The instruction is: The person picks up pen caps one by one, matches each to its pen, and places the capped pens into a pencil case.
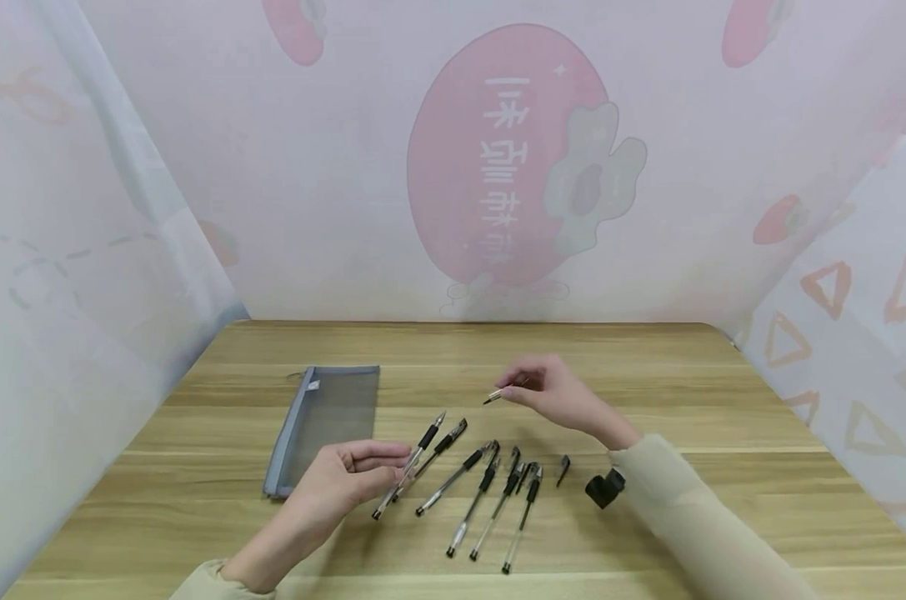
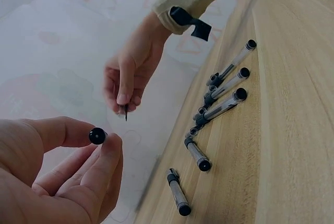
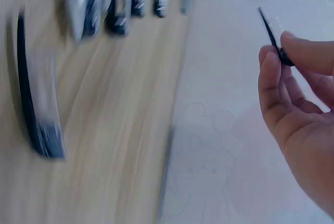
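Observation:
Between thumb and fingers, my left hand (image 1: 340, 479) pinches a clear pen (image 1: 427, 436) with a black grip. Its bare tip points up and away, and the left wrist view shows its black end plug (image 2: 97, 136) toward the camera. Further right and higher, my right hand (image 1: 561, 398) pinches a pen cap (image 3: 270, 32), clear with a black clip, apart from the pen. Below the hands, several capped pens (image 1: 473, 515) lie on the wooden table (image 1: 648, 358). One loose cap (image 1: 563, 469) rests to their right, blurred in the right wrist view.
A grey mesh zip pouch (image 1: 340, 417) lies flat on the left of the table, just beyond my left hand. A black strap mount (image 1: 605, 488) sits at my right wrist. Printed curtains (image 1: 332, 208) rise behind the table and along both sides.

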Tool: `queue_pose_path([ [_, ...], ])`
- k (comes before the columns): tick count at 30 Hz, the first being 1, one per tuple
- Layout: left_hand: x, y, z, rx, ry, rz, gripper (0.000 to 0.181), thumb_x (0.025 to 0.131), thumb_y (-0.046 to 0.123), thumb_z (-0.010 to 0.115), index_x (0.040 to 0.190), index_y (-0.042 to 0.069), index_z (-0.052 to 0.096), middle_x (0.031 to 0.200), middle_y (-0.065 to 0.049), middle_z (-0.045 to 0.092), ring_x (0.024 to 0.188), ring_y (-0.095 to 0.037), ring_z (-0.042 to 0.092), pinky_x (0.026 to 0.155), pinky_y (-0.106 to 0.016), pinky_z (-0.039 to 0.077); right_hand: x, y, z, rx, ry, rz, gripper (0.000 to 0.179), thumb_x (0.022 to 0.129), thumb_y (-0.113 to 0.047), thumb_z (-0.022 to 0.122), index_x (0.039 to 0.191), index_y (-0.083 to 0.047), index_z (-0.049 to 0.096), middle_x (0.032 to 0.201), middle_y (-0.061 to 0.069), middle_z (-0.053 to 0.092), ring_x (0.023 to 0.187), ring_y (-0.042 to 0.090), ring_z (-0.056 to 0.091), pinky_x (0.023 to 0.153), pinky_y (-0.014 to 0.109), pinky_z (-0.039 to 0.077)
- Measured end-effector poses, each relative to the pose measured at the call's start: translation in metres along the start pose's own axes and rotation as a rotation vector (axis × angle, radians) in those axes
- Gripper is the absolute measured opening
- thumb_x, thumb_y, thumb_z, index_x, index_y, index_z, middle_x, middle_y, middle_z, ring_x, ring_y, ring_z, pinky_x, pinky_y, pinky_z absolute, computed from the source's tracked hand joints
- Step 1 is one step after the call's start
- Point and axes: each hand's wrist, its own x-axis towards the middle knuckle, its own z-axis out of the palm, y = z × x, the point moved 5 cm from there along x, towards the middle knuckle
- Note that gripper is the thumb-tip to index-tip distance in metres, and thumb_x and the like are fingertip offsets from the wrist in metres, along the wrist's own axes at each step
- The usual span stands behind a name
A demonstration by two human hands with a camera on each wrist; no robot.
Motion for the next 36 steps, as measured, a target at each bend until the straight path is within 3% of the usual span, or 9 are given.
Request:
queue_pose_path([
  [6,0.002,0.001,0.000,-0.007,-0.003,0.002,0.042,0.090,0.007,0.072,0.126,-0.009,0.059,0.120,-0.020,0.065,0.105,-0.033,0.065,0.092,-0.030,0.051,-0.023,-0.009,0.001,0.190,0.137,0.125,0.018,0.090,-0.008,0.072,0.108,-0.006,0.072,0.104,0.011,0.068,0.095,0.038,0.063,0.079,0.035,0.057],
  [10,0.003,0.002,0.002,0.005,0.000,-0.001,0.042,0.089,0.010,0.073,0.126,-0.007,0.061,0.120,-0.019,0.065,0.108,-0.032,0.064,0.092,-0.029,0.051,-0.029,-0.015,0.005,0.215,0.189,0.136,0.019,0.090,-0.012,0.074,0.107,-0.005,0.072,0.102,0.012,0.069,0.088,0.033,0.063,0.071,0.029,0.055],
  [14,0.003,0.004,0.005,0.048,-0.005,0.008,0.039,0.088,0.013,0.075,0.123,-0.002,0.065,0.121,-0.017,0.066,0.109,-0.028,0.063,0.093,-0.028,0.051,-0.029,-0.022,0.005,0.238,0.216,0.147,0.021,0.087,-0.012,0.077,0.106,-0.006,0.072,0.100,0.014,0.069,0.086,0.031,0.064,0.073,0.032,0.056],
  [26,0.013,0.024,0.014,0.142,-0.090,0.076,0.032,0.089,0.014,0.075,0.118,0.000,0.070,0.115,-0.016,0.068,0.106,-0.028,0.065,0.090,-0.029,0.052,-0.027,-0.020,-0.005,0.345,0.216,0.138,0.024,0.086,-0.010,0.078,0.108,-0.001,0.073,0.099,0.018,0.072,0.090,0.036,0.068,0.085,0.042,0.056],
  [36,0.022,0.031,0.025,0.186,-0.185,0.083,0.030,0.089,0.016,0.075,0.117,0.005,0.072,0.112,-0.012,0.070,0.103,-0.027,0.066,0.089,-0.033,0.054,-0.026,-0.015,-0.006,0.340,0.197,0.163,0.023,0.090,-0.009,0.073,0.111,-0.001,0.073,0.101,0.018,0.071,0.091,0.035,0.068,0.087,0.047,0.054],
])
